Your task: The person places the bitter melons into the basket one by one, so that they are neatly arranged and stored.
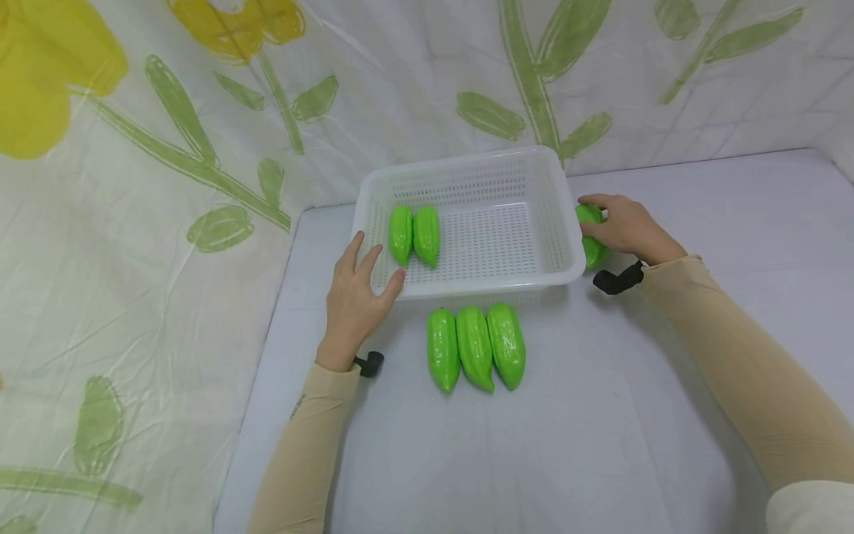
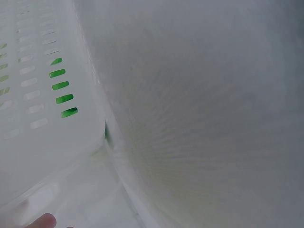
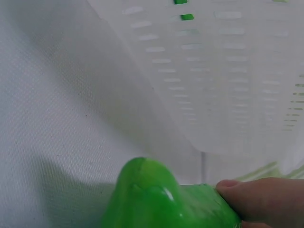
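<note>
My right hand (image 1: 629,226) pinches a glossy, long green fruit (image 3: 152,199) between thumb and fingers, just outside the right wall of a white slotted basket (image 1: 467,285). In the head view that fruit is partly hidden by the hand. My left hand (image 1: 356,300) is at the basket's front left corner, fingers loosely spread and overlapping the rim. Inside the basket two like fruits, a left one (image 1: 400,233) and a right one (image 1: 425,235), lie side by side. In front of the basket three more, a left (image 1: 443,350), a middle (image 1: 474,347) and a right one (image 1: 506,345), form a row.
A pale cloth covers the table (image 1: 534,452). Behind and to the left hangs a white curtain (image 1: 400,89) printed with green leaves and yellow flowers, close to the basket's back rim. Black wrist mounts (image 1: 618,279) sit on both wrists.
</note>
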The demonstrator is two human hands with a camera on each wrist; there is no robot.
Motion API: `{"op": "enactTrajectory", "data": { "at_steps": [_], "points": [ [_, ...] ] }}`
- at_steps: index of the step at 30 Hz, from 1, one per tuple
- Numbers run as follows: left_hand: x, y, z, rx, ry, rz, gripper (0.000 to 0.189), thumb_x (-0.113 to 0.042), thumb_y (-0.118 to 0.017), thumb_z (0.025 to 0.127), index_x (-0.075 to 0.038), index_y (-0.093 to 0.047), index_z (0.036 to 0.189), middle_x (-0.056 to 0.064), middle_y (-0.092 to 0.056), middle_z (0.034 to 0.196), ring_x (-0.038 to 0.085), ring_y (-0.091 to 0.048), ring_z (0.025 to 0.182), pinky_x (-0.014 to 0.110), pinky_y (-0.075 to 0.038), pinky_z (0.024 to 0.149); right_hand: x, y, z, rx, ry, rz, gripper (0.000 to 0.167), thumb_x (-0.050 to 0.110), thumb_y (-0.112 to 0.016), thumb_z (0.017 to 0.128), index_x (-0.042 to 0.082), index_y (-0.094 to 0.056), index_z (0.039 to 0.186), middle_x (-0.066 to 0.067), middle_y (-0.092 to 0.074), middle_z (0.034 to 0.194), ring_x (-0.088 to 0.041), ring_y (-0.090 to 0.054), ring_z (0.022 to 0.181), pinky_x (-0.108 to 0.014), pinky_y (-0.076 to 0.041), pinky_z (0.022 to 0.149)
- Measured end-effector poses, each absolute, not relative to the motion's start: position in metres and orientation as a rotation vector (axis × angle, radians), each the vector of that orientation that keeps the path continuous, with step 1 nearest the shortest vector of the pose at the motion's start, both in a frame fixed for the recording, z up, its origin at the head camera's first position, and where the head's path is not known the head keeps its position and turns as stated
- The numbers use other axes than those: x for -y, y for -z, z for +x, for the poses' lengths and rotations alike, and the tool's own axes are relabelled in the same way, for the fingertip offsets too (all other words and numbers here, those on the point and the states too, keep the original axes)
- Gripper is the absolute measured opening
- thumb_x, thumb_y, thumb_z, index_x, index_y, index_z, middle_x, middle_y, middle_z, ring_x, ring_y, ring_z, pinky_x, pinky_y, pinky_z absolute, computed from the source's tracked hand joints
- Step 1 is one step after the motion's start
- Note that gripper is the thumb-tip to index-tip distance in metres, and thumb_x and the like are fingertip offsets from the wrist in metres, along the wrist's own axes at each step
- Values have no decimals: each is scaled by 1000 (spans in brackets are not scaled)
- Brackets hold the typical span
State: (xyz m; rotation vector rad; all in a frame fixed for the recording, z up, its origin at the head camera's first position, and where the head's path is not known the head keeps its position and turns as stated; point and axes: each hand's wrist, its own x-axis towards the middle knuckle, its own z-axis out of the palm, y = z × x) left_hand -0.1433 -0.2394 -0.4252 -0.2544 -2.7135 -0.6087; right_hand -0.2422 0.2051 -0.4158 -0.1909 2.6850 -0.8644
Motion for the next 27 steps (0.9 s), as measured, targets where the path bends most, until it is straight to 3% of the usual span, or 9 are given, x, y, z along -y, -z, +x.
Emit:
{"op": "enactTrajectory", "data": {
  "at_steps": [13,27],
  "points": [
    [239,425,-144,2704,617,-263,67,-52,-58,97,-3,-60,143,17,-36,167,41,-41,148,62,-50,104,-207,406,-237,-2701,887,-160,73,43,-58,102,8,-35,162,-34,-42,154,-48,-49,126,-65,-43,100],
    [239,425,-144,2724,610,-250,68,-54,-56,98,-4,-60,144,17,-35,167,41,-41,148,62,-50,104,-215,388,-235,-2708,936,-122,75,50,-55,103,12,-33,164,-33,-46,153,-49,-56,129,-60,-49,94]
  ]
}}
